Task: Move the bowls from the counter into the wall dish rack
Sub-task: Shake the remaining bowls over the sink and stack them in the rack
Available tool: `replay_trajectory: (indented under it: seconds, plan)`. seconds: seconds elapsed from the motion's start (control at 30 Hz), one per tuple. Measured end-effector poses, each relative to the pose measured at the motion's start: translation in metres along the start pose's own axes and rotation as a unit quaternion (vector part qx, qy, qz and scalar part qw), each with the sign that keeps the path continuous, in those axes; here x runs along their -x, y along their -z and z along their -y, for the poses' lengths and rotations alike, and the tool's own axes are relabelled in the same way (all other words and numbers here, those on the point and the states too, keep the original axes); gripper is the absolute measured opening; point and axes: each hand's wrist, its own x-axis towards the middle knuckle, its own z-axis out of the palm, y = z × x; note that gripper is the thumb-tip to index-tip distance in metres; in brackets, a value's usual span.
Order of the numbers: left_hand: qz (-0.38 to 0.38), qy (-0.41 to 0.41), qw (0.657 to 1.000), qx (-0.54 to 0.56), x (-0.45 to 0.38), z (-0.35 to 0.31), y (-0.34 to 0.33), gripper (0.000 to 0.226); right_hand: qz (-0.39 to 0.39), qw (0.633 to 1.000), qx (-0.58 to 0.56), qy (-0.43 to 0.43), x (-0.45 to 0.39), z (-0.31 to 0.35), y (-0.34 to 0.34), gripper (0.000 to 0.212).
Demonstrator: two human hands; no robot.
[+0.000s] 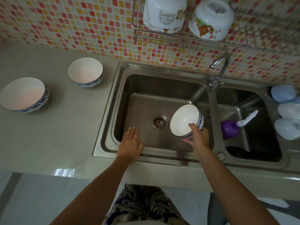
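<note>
The sink [162, 88] lies under the carried bowl [186, 121], so a slip means a hard fall on steel. The rack [164, 38] on the wall already holds two white pots, and the bowl may knock them. Two more bowls [24, 95] wait on the tabletop [65, 127]. The right hand [197, 135] grasps the tilted bowl by its rim only, a weak hold; the left hand [130, 143] is released, fingers spread.

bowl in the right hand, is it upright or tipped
Tipped. The bowl is held over the sink basin by the right hand, thumb on its rim, with its empty white inside turned toward the camera.
</note>
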Motion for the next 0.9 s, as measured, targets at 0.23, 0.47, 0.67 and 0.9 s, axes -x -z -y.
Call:
replay_trajectory:
  seconds: [0.23,0.47,0.67,0.9]
  plan:
    - [-0.068,-0.085,0.994,0.004,-0.012,-0.016,0.035,0.061,0.109,0.969,-0.205,-0.089,0.033,0.023,0.021,0.037]
    - [-0.241,-0.178,0.954,-0.006,-0.061,-0.1,0.133,0.058,0.185,0.959,-0.213,-0.009,0.068,0.096,0.039,0.031]
    - [-0.312,-0.248,0.914,-0.072,-0.092,-0.168,0.21,0.059,0.246,0.936,-0.248,0.043,0.086,0.175,0.05,0.027]
    - [-0.272,-0.184,0.932,-0.152,-0.131,-0.189,0.241,0.069,0.314,0.907,-0.265,0.09,0.078,0.237,0.053,0.034]
